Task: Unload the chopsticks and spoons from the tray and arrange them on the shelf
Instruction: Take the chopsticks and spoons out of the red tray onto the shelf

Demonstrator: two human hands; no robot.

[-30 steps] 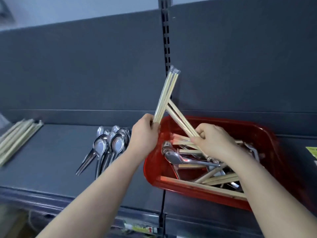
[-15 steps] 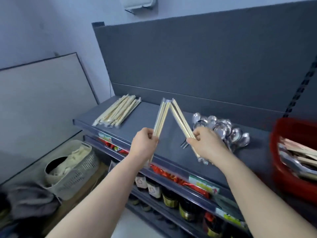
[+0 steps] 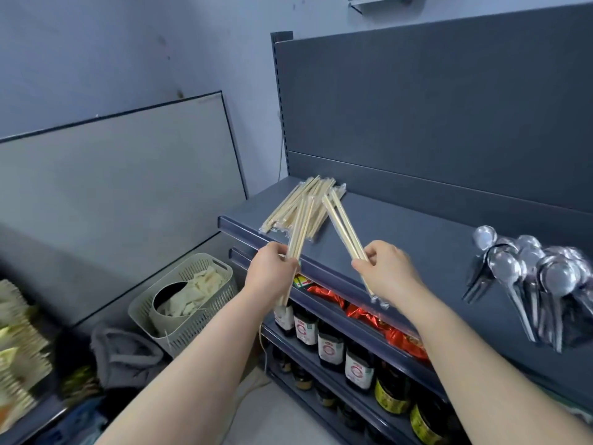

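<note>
My left hand point(image 3: 272, 272) grips a bundle of wrapped wooden chopsticks point(image 3: 300, 224) that points up and slightly right. A second wrapped bundle point(image 3: 344, 231) leans up and left from my right hand point(image 3: 386, 269), which is closed around it. Both bundles hover over the front left part of the dark grey shelf point(image 3: 401, 239). Their tips overlap a pile of wrapped chopsticks point(image 3: 285, 207) lying at the shelf's left end. A heap of metal spoons point(image 3: 529, 277) rests on the shelf at the right. The red tray is out of view.
Below the top shelf, lower shelves hold red packets point(image 3: 369, 313) and dark bottles point(image 3: 330, 345). A pale plastic basket point(image 3: 192, 300) stands on the floor at the left, before a grey board point(image 3: 122, 194) leaning on the wall. Grey cloth point(image 3: 125, 354) lies beside it.
My view has swung left, so the red tray has gone out of sight. Both hands carried their chopstick bundles left to the pile at the shelf's left end.
</note>
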